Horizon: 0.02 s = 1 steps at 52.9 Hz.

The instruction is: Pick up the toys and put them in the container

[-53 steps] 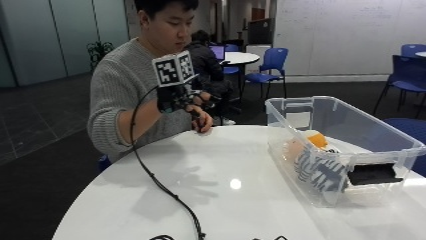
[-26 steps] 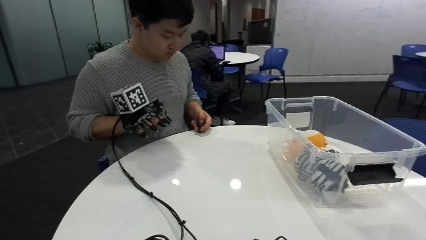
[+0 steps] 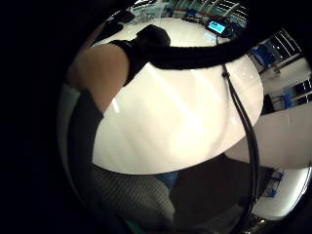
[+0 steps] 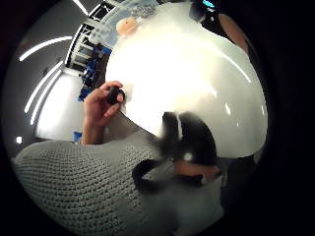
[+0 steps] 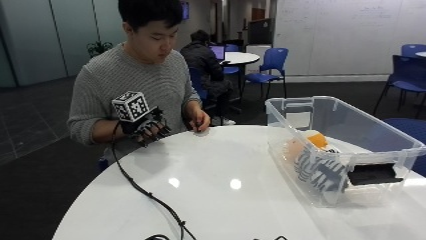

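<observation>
Gloved right hand empty, fingers loosely curled, now dropped low by the table edge, back from up high. Toys all inside the container. Job looks done.

toys: striped, orange; lying inside | container: clear; on table

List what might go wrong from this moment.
The gloved right hand hangs at the table edge holding nothing, while the toys already lie in the container; reaching again may achieve nothing. The container sits near the table's rim, so a nudge might shift it toward the edge. The bare hand pinches a small dark object, which might drop.
</observation>
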Motion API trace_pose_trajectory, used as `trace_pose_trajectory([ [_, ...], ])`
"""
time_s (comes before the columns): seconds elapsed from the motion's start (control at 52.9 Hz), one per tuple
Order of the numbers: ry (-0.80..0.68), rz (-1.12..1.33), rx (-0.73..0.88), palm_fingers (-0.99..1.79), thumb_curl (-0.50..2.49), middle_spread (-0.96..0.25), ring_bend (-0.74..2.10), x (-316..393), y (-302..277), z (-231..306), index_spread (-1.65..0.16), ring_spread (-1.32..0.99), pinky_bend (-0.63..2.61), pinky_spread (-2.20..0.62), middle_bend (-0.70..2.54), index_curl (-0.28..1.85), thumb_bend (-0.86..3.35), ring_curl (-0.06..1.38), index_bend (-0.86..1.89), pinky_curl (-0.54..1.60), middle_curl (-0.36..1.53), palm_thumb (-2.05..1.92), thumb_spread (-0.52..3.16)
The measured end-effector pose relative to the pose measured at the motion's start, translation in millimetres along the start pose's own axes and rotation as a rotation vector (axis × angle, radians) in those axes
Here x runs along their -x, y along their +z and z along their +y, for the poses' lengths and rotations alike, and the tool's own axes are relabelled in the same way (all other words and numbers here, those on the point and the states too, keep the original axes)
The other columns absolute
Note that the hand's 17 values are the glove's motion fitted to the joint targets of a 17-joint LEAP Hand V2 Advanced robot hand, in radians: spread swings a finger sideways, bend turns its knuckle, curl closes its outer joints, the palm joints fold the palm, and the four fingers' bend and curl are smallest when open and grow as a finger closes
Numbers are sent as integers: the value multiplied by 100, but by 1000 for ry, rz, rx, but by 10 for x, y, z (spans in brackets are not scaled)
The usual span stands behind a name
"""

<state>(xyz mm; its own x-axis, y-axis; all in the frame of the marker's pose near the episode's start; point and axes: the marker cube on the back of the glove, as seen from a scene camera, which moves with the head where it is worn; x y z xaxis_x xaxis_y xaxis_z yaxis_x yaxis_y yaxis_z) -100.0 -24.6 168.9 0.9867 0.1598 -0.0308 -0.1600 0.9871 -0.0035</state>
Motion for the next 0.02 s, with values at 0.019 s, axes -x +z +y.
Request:
trace_pose_trajectory([
  [0.019, -1, 1, 2, 2, 31, -13, 25, 0, 2, 1, -37, -7, 92, 3, 17, 53, 0, 40, 24, 29, 33, 10, 151],
])
